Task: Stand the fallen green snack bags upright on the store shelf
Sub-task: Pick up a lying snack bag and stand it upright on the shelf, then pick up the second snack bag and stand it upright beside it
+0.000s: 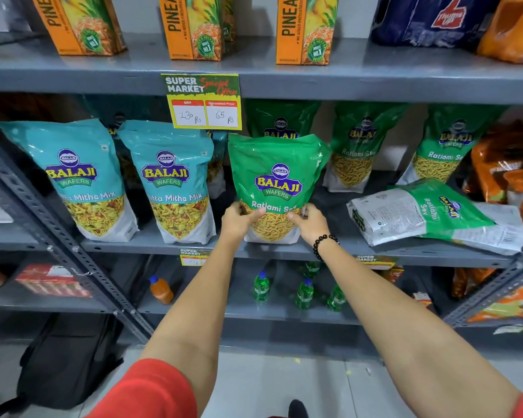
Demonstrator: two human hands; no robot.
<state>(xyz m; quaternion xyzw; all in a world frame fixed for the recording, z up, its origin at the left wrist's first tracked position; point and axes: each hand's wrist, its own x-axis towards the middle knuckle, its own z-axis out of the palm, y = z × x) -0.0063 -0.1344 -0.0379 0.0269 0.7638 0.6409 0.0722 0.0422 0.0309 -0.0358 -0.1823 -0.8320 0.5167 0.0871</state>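
A green Ratlami Sev snack bag [277, 179] stands upright at the front of the grey middle shelf [163, 247]. My left hand [239, 220] grips its lower left corner and my right hand [310, 223] grips its lower right corner. To the right, a fallen green bag [420, 211] lies flat on its side, on top of another flat bag [495, 233]. Three more green bags stand upright at the back: one [281, 120] behind the held bag, one [358, 146] right of it, and one [447, 149] further right.
Two teal Khatta Mitha Mix bags [82, 179] [171, 182] stand left of the held bag. A price tag [203, 101] hangs from the upper shelf, which carries pineapple juice cartons [194, 25]. Orange bags [507, 164] crowd the right end. Green bottles [304, 292] stand on the lower shelf.
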